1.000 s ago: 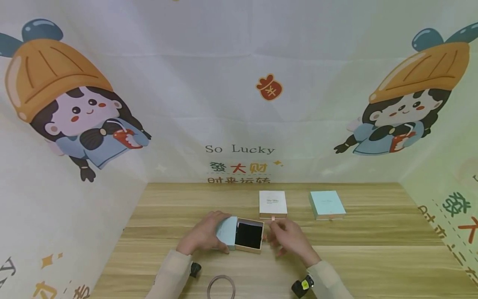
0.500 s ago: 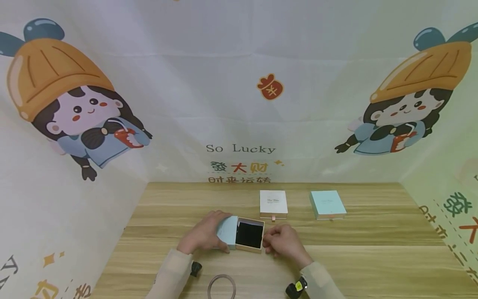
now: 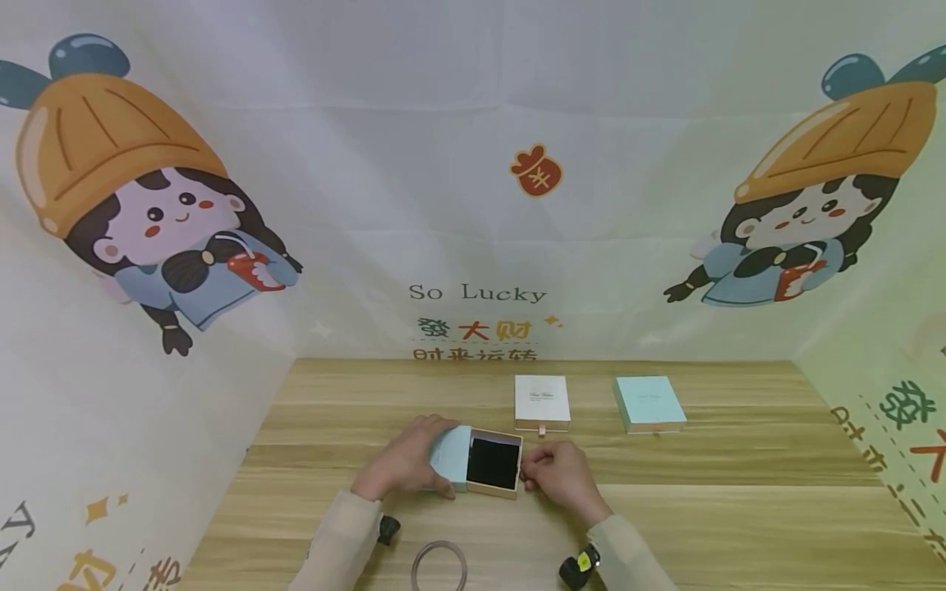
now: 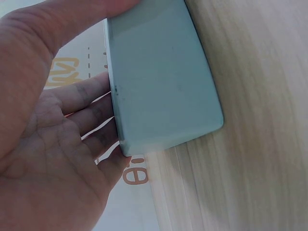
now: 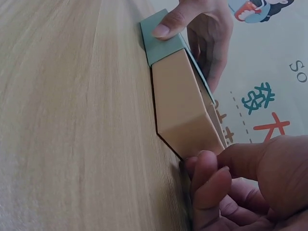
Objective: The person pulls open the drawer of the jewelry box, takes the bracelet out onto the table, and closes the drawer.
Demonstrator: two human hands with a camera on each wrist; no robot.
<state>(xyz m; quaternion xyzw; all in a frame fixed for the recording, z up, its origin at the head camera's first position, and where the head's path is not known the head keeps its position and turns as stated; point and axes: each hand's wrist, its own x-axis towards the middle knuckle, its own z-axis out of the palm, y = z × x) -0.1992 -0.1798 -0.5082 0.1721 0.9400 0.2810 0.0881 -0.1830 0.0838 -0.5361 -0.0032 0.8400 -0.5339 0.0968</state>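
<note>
A light blue drawer-style gift box lies on the table, its cardboard drawer (image 3: 493,492) pulled out to the right and showing a black lining (image 3: 493,463). My left hand (image 3: 411,458) grips the blue sleeve (image 3: 452,456), thumb on the near side and fingers on the far side. In the left wrist view the sleeve's end (image 4: 163,82) faces the camera. At the drawer's outer end, my right hand (image 3: 565,476) pinches with thumb and index finger where the pull tab sits; the tab is hidden behind the fingers (image 5: 211,187).
Behind my right hand stands a white drawer box (image 3: 542,399) with a small pink tab. Farther right is another light blue box (image 3: 649,402). A thin bangle-like ring (image 3: 439,543) lies near the front edge. Printed cloth (image 3: 355,246) walls off the table's back and sides.
My right hand has moved left to the drawer's end, and its fingers have closed there. The left hand and the box have stayed put.
</note>
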